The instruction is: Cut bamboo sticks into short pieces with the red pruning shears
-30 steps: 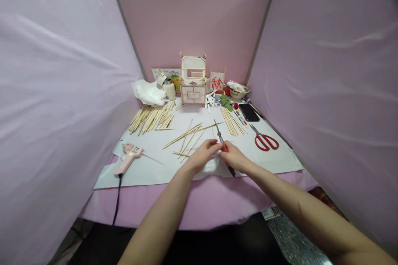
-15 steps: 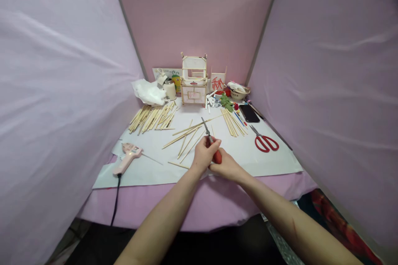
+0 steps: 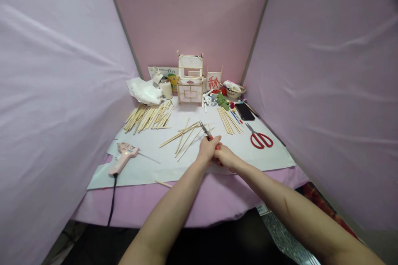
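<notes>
Both hands are wrapped around a pair of red-handled cutters [image 3: 206, 131], whose metal jaws point away from me over the sheet. My left hand [image 3: 208, 148] is closed around the handles nearer the jaws, thumb on top. Just behind it, my right hand [image 3: 226, 158] is closed on the handle ends, which are mostly hidden. Beyond the jaws, several thin wooden sticks [image 3: 183, 133] lie loosely crossed. Whether a stick sits between the jaws is too small to tell. A short stick piece [image 3: 163, 183] lies at the table's front edge by my left forearm.
A pink glue gun [image 3: 126, 159] with a cord lies left, below a stick pile [image 3: 149, 116]. Red-handled scissors [image 3: 261, 140], a phone [image 3: 245, 112] and a row of sticks [image 3: 229, 121] lie right. A small stick-and-paper structure [image 3: 190, 78] stands at the back.
The cutters' jaws now look closer together, and my hands have squeezed tighter and shifted slightly. The short stick piece has moved toward me to the front edge. My view has shifted a little.
</notes>
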